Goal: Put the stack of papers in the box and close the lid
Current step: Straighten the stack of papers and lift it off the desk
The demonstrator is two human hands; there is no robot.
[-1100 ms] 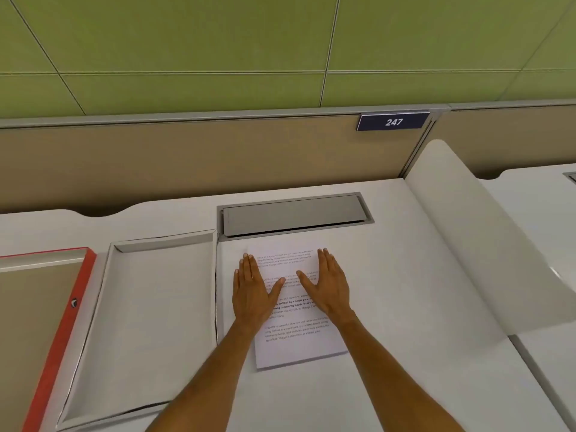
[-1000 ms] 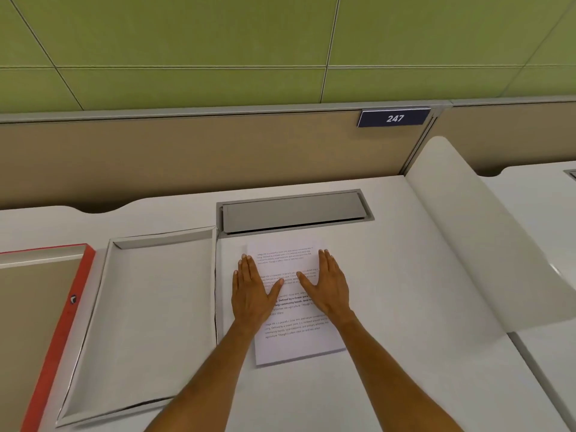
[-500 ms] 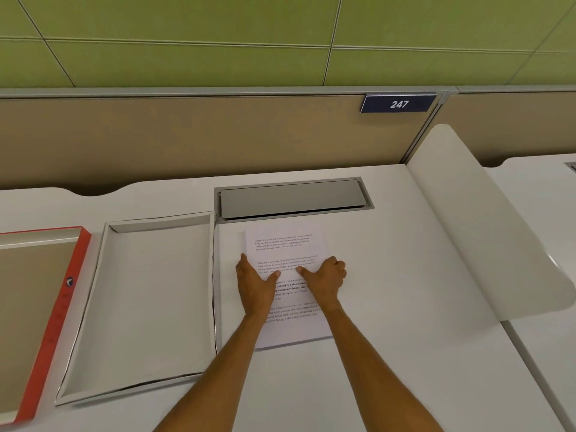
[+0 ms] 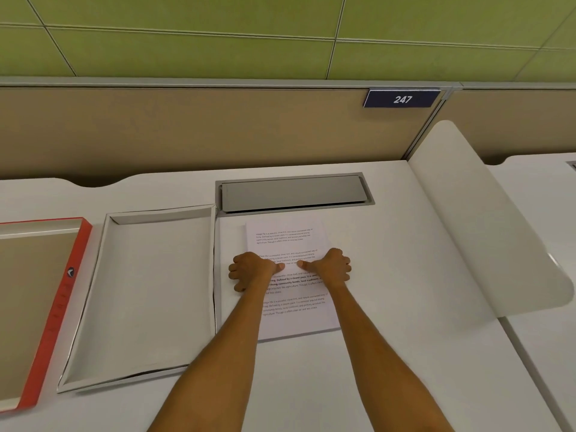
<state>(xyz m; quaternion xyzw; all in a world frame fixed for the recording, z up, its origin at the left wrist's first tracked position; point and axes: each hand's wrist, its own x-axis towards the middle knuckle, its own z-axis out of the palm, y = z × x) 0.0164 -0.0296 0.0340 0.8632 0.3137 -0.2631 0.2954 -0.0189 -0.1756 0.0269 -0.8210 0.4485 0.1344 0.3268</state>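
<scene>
A stack of printed papers [image 4: 285, 236] lies flat on the white desk, just right of the box. My left hand [image 4: 252, 271] curls its fingers over the stack's left edge, thumb pressed on top. At the right edge my right hand [image 4: 332, 268] does the same, and the two thumbs point at each other. The white box [image 4: 156, 215] is a shallow open tray with nothing in it, touching the left side of the papers. Its lid [image 4: 62, 304], red outside and tan inside, lies upside down at the far left, partly out of view.
A grey cable hatch [image 4: 293, 193] is set into the desk right behind the papers. A curved white divider [image 4: 486, 232] rises on the right, with another desk beyond it. A tan partition carrying a number plate [image 4: 402, 99] closes off the back.
Both hands lay flat on the papers, fingers stretched. They have slid apart to the stack's side edges and curled their fingers around them. The stack has not moved.
</scene>
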